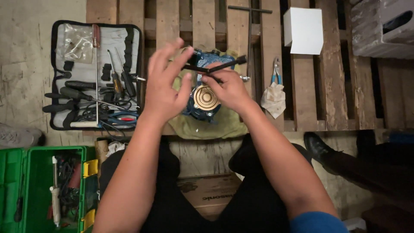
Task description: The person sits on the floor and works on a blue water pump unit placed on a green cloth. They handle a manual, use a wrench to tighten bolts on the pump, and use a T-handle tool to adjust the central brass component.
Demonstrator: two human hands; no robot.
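left hand (166, 88): raised over the pump, fingers spread wide, holding nothing, fingertips near the wrench bar
right hand (228, 88): fingers closed on a black wrench (215, 67), resting on top of the pump
wrench: thin black bar, lies across the pump's top, one end sticks out up-right past the hand
pump (202, 101): blue body, round brass cap facing up, sits on a green rag (224, 125) between the hands
pallet (332, 86): wooden slats, carries rag and pump
tool roll (92, 75): open, left of the pump, screwdrivers and leads inside
pliers (276, 71): blue handles, right of the pump, just above a crumpled cloth (274, 99)
white box (303, 30): far right on the pallet
T-bar (249, 26): lies behind the pump
green case (39, 190): open, on the floor, lower left
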